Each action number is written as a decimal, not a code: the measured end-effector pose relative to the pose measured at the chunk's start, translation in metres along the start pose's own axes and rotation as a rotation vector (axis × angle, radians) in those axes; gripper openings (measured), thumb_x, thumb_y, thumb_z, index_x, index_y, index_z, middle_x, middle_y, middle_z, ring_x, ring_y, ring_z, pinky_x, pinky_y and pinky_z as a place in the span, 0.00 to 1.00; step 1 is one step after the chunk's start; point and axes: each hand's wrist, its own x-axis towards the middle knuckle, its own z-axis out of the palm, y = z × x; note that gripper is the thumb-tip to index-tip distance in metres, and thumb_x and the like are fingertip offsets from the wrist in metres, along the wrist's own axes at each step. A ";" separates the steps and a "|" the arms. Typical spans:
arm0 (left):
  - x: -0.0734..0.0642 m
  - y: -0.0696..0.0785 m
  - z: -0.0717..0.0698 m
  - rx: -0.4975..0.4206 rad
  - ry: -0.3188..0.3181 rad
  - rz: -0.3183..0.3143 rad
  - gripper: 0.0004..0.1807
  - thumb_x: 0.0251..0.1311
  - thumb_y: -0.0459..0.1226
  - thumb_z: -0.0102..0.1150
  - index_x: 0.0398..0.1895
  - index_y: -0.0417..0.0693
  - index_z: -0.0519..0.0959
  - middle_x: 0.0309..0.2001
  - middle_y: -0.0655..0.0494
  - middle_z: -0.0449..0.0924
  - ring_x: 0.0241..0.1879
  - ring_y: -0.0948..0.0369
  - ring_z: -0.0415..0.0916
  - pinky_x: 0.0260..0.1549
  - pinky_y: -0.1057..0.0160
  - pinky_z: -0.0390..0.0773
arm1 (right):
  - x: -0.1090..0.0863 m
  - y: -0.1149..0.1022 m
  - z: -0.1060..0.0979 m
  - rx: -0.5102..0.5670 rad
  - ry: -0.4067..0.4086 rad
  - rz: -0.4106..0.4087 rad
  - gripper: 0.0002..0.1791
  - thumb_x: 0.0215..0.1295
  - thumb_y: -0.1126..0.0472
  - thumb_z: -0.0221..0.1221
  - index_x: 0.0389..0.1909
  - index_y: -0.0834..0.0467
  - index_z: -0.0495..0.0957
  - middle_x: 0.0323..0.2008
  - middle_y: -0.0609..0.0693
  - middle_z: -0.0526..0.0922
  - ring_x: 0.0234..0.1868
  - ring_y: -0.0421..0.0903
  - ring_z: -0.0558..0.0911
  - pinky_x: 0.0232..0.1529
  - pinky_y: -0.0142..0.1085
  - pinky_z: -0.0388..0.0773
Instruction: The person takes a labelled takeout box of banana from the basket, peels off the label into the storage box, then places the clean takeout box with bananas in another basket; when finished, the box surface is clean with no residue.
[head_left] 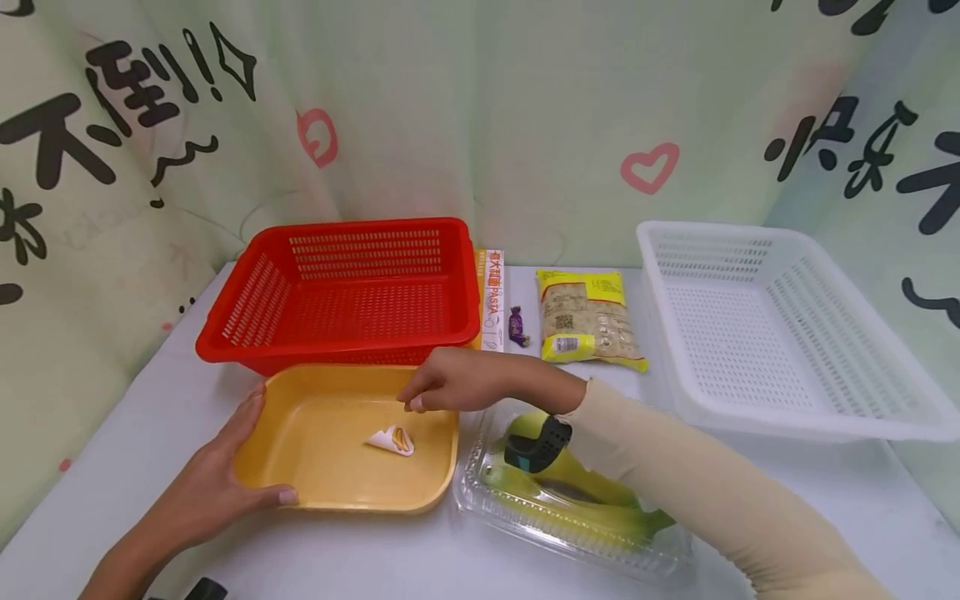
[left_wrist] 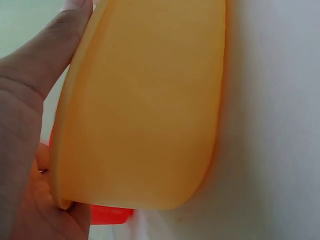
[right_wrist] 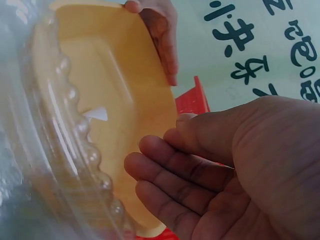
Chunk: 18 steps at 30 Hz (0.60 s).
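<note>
My left hand [head_left: 217, 483] grips the left end of a yellow plastic basin [head_left: 315, 492]; the thumb lies over the near rim and the fingers are round the left side. In the left wrist view the basin's wall [left_wrist: 145, 110] fills the middle. A small white, cone-shaped piece with a yellow-brown print [head_left: 392, 440] lies on the basin floor. Above the basin's right part hovers my right hand [head_left: 457, 379], behind that piece. Its fingers [right_wrist: 170, 170] are loosely bent in the right wrist view, the thumb close to the index finger, with nothing showing between them.
A red basket [head_left: 337, 354] stands behind the basin, a white basket [head_left: 795, 421] at the right. Bananas [head_left: 592, 517] lie in a clear plastic box [head_left: 517, 533] under my right forearm. A pasta box [head_left: 492, 300], purple-wrapped candy [head_left: 517, 327] and yellow-printed bag [head_left: 588, 317] lie between the baskets.
</note>
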 end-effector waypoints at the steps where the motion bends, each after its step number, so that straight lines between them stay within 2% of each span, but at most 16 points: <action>1: 0.000 0.000 0.000 0.008 -0.006 0.001 0.72 0.39 0.59 0.75 0.78 0.50 0.34 0.77 0.43 0.37 0.71 0.36 0.45 0.56 0.33 0.63 | -0.003 -0.001 -0.001 0.003 0.003 -0.005 0.17 0.71 0.67 0.53 0.58 0.67 0.76 0.50 0.58 0.83 0.48 0.50 0.82 0.46 0.28 0.78; 4: 0.001 0.001 -0.001 0.019 -0.031 0.006 0.72 0.40 0.59 0.75 0.78 0.48 0.33 0.77 0.40 0.38 0.70 0.35 0.46 0.55 0.33 0.64 | -0.010 -0.004 -0.003 0.004 0.014 -0.003 0.17 0.72 0.66 0.53 0.59 0.65 0.77 0.50 0.57 0.83 0.48 0.49 0.82 0.47 0.28 0.78; 11: 0.003 0.006 -0.008 0.049 -0.073 0.031 0.73 0.40 0.59 0.74 0.77 0.43 0.33 0.76 0.36 0.38 0.69 0.34 0.47 0.54 0.34 0.66 | -0.029 -0.007 -0.007 0.014 0.055 0.005 0.17 0.72 0.64 0.53 0.59 0.63 0.77 0.49 0.51 0.84 0.47 0.40 0.82 0.48 0.28 0.77; 18: 0.008 0.022 -0.017 0.049 -0.024 0.102 0.68 0.44 0.57 0.73 0.78 0.43 0.36 0.76 0.37 0.40 0.71 0.36 0.45 0.53 0.33 0.67 | -0.055 0.000 -0.009 -0.001 0.130 -0.036 0.17 0.72 0.63 0.54 0.57 0.63 0.78 0.48 0.48 0.84 0.48 0.39 0.81 0.49 0.29 0.77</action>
